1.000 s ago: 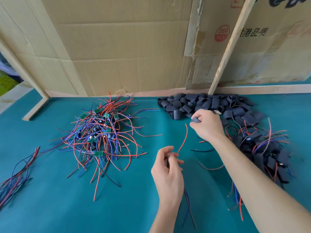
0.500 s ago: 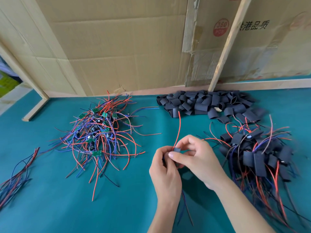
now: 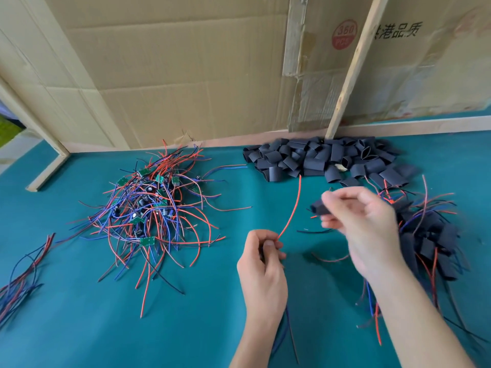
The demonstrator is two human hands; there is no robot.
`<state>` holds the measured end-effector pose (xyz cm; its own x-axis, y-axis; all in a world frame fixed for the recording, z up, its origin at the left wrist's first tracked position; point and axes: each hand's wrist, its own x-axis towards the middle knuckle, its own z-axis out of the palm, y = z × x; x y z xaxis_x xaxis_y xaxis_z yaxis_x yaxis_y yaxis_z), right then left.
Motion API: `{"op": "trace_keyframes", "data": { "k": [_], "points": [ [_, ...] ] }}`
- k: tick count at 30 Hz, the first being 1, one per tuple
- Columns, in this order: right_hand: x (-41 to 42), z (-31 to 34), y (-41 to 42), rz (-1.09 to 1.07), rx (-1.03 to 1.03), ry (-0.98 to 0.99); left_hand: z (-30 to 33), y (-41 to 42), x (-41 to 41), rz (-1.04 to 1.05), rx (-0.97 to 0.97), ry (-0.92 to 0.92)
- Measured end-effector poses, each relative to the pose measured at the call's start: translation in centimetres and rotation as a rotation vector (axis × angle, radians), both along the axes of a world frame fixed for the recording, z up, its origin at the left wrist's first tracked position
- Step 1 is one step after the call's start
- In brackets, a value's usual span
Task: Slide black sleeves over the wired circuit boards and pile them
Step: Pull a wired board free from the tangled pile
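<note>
My left hand point(image 3: 261, 264) grips a small wired board that its fingers hide; one red wire point(image 3: 291, 208) curves up from the fist and dark wires hang below the wrist. My right hand point(image 3: 364, 221), motion-blurred, pinches a black sleeve point(image 3: 318, 207) above the table, a short way right of the left hand. Bare green boards with red, blue and black wires lie tangled in a heap point(image 3: 148, 208) on the left. Loose black sleeves form a pile point(image 3: 324, 160) at the back. Sleeved boards lie heaped point(image 3: 430, 235) to the right.
The teal table top point(image 3: 106, 328) runs to cardboard walls point(image 3: 186, 75) at the back, with a slanted wooden slat point(image 3: 353, 67) and a wooden frame piece point(image 3: 47, 171) at the left. A bundle of loose wires point(image 3: 21, 272) lies at the left edge.
My right hand took a sleeve from the back pile, came close to my left hand, and has now moved up and right, away from it, sleeve still pinched. The left hand stayed put.
</note>
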<state>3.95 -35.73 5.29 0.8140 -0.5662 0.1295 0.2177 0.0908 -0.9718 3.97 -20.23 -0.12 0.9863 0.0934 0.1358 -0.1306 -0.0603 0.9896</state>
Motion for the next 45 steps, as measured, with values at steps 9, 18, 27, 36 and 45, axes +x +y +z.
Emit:
{"op": "trace_keyframes", "data": {
  "k": [9, 18, 27, 36, 45],
  "points": [
    [0.3, 0.9, -2.7, -0.227, -0.021, -0.13, 0.2, -0.5, -0.3, -0.122, 0.134, -0.058],
    [0.6, 0.6, -2.9, -0.17, -0.097, -0.082, 0.1, -0.4, -0.3, -0.149, 0.169, -0.074],
    [0.8, 0.3, -3.0, -0.146, -0.05, -0.057, 0.1, -0.3, -0.3, -0.148, 0.189, -0.061],
    [0.3, 0.2, -2.2, 0.066, -0.062, 0.025, 0.1, -0.3, -0.3, -0.125, 0.184, -0.063],
    [0.6, -2.6, 2.1, 0.212, -0.118, 0.219, 0.2, -0.2, -0.3, -0.133, 0.102, -0.02]
  ]
}}
